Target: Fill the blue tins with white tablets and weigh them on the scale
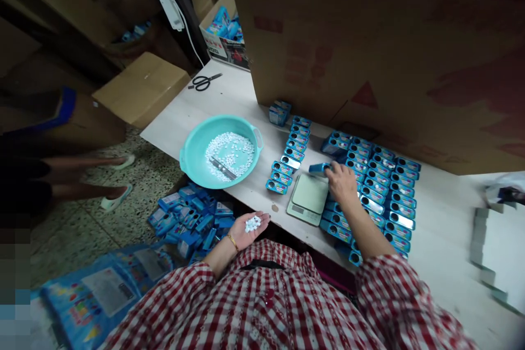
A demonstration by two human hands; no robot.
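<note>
My left hand is palm up near the table's front edge, cupping a small heap of white pellets. My right hand grips a small blue box by its end, just over the far side of a kitchen scale. Right of the scale, rows of blue boxes with dark round holes stand close together, partly behind my right forearm. A shorter row of the same boxes lies left of the scale. A turquoise basin contains more white pellets and a metal strip-like tool.
Black scissors rest at the table's back left. A large cardboard carton stands along the back. Blue packs are piled below the front edge, near a blue printed bag. Another person's legs show at left.
</note>
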